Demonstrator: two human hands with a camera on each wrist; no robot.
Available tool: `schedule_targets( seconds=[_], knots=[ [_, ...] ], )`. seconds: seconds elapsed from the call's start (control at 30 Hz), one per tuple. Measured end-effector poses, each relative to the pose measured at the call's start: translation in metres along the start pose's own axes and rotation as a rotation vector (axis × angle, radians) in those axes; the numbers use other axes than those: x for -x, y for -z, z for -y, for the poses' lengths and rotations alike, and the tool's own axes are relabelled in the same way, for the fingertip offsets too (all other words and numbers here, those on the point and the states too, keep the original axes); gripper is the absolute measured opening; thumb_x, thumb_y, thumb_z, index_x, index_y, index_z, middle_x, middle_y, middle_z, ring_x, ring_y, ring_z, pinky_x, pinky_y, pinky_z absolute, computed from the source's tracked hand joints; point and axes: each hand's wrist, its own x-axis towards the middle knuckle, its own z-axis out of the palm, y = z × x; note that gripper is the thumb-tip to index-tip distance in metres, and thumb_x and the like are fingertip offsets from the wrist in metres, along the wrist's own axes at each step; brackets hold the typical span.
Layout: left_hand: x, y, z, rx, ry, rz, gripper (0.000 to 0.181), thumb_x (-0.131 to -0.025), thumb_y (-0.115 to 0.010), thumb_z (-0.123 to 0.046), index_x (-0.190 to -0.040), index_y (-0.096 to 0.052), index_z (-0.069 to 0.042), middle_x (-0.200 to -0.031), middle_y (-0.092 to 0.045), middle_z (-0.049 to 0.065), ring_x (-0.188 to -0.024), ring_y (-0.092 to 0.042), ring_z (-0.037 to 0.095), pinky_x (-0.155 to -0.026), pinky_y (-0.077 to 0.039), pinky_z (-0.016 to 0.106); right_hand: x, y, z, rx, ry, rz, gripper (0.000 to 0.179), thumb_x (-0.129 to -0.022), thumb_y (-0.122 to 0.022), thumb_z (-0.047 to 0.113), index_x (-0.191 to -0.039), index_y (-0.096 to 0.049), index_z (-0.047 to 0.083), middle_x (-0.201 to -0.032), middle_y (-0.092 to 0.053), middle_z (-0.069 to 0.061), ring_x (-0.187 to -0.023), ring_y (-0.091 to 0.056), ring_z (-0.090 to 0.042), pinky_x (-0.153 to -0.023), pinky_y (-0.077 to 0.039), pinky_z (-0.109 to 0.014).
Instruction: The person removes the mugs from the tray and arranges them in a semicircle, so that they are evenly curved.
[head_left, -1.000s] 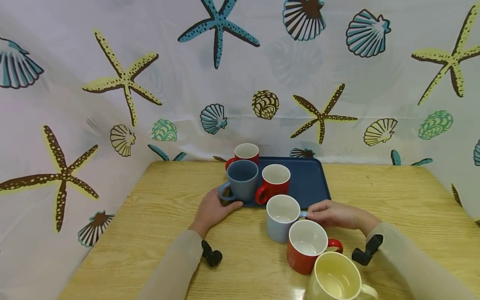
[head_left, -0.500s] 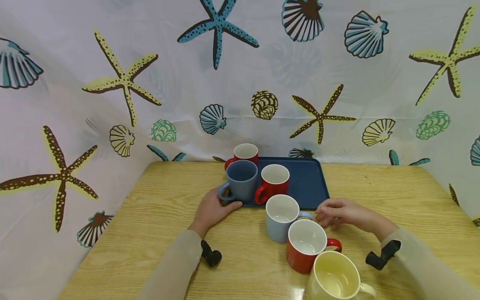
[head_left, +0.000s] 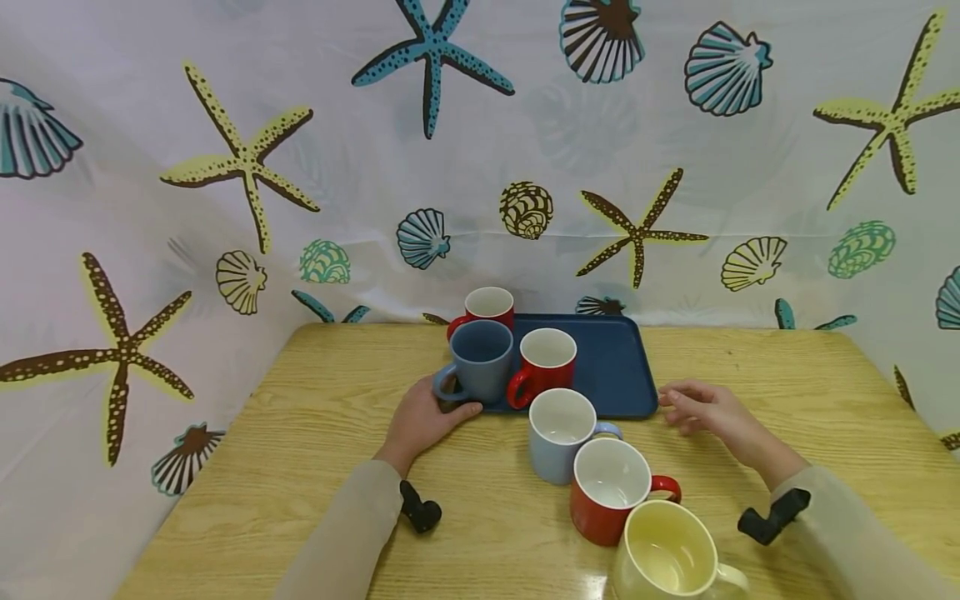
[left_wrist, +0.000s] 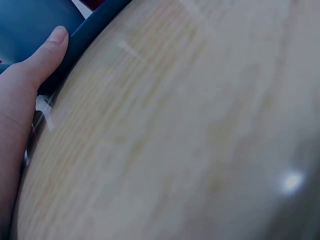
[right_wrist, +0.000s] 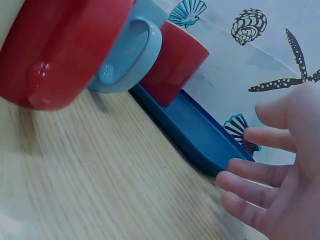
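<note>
My left hand point(head_left: 426, 423) grips the near-left corner of a dark blue tray point(head_left: 613, 362); its thumb point(left_wrist: 52, 47) lies along the rim while the other fingers are hidden behind a mug. That mug is blue point(head_left: 486, 375), standing on the tray with its handle toward the hand. Beside it on the tray are a red mug point(head_left: 551, 379) and, further back, another red mug point(head_left: 491, 308). My right hand point(head_left: 708, 412) hovers just off the near-right corner of the tray, fingers loosely spread and holding nothing. In the right wrist view its fingertips point toward the tray's corner.
In front of the tray, a light blue mug point(head_left: 555, 454), a red mug point(head_left: 600, 512) and a yellow mug point(head_left: 667, 562) run diagonally toward the near right, handles to the right. A patterned cloth point(head_left: 480, 150) hangs behind the wooden table point(head_left: 330, 367).
My right hand has let go of the light blue mug's handle and moved right, to near the tray's right corner. My left hand has stayed at the tray's left corner.
</note>
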Motion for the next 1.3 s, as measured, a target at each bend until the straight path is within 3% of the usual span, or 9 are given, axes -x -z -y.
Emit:
schedule_targets(
  seconds=[0.17,0.27,0.53,0.8,0.9,1.1,1.3],
  knots=[
    [0.0,0.0,0.0,-0.002,-0.006,-0.001,0.056,-0.068,-0.069,-0.065,-0.104,-0.059,-0.023,-0.1,-0.062,-0.006,-0.091,-0.057,0.014,-0.082,-0.046,0.038,-0.004,0.001,0.0,0.087,0.009,-0.123,0.051,-0.098,-0.047,0.033,-0.133,-0.043,-0.004,-0.124,-0.05,-0.028,-0.102,-0.058,-0.034,-0.078,-0.05,-0.033],
    [0.0,-0.001,0.001,0.005,-0.019,-0.002,0.053,-0.069,-0.07,-0.063,-0.103,-0.059,-0.023,-0.099,-0.061,-0.006,-0.089,-0.056,0.013,-0.081,-0.046,0.037,-0.008,0.002,-0.001,0.155,0.037,-0.161,0.051,-0.097,-0.048,0.034,-0.134,-0.043,-0.002,-0.125,-0.05,-0.027,-0.107,-0.053,-0.038,-0.082,-0.048,-0.038],
    [0.003,0.003,-0.003,0.15,0.003,0.027,0.054,-0.072,-0.071,-0.056,-0.106,-0.06,-0.016,-0.1,-0.061,-0.001,-0.089,-0.055,0.016,-0.081,-0.045,0.038,-0.025,0.0,-0.016,0.35,0.061,-0.175,0.054,-0.095,-0.051,0.039,-0.134,-0.043,0.002,-0.134,-0.043,-0.025,-0.123,-0.037,-0.043,-0.097,-0.031,-0.058],
    [0.008,0.019,-0.018,0.215,0.08,0.033,0.063,-0.077,-0.063,-0.062,-0.116,-0.058,-0.012,-0.1,-0.06,0.005,-0.089,-0.054,0.019,-0.079,-0.044,0.037,-0.038,-0.002,-0.021,0.388,0.078,-0.142,0.059,-0.091,-0.057,0.042,-0.136,-0.043,0.006,-0.141,-0.035,-0.024,-0.131,-0.024,-0.046,-0.1,-0.021,-0.064],
    [0.009,0.025,-0.025,0.306,0.146,0.052,0.061,-0.079,-0.061,-0.06,-0.114,-0.058,-0.011,-0.098,-0.059,0.006,-0.087,-0.053,0.021,-0.077,-0.045,0.035,-0.04,-0.002,-0.022,0.405,0.074,-0.13,0.062,-0.089,-0.058,0.045,-0.137,-0.042,0.009,-0.142,-0.034,-0.024,-0.132,-0.021,-0.046,-0.099,-0.019,-0.065],
    [0.01,0.037,-0.035,0.515,0.359,0.119,0.06,-0.084,-0.056,-0.058,-0.115,-0.06,-0.006,-0.108,-0.059,0.011,-0.098,-0.054,0.026,-0.084,-0.045,0.037,-0.043,-0.001,-0.026,0.447,0.096,-0.123,0.064,-0.086,-0.062,0.046,-0.138,-0.042,0.013,-0.142,-0.034,-0.021,-0.129,-0.022,-0.045,-0.097,-0.02,-0.066],
    [0.01,0.043,-0.041,0.63,0.514,0.213,0.065,-0.087,-0.052,-0.057,-0.121,-0.057,-0.002,-0.11,-0.06,0.019,-0.097,-0.06,0.029,-0.078,-0.05,0.038,-0.044,0.0,-0.033,0.505,0.167,-0.137,0.061,-0.085,-0.064,0.044,-0.135,-0.047,0.013,-0.14,-0.04,-0.017,-0.123,-0.028,-0.042,-0.094,-0.026,-0.063]
  ],
)
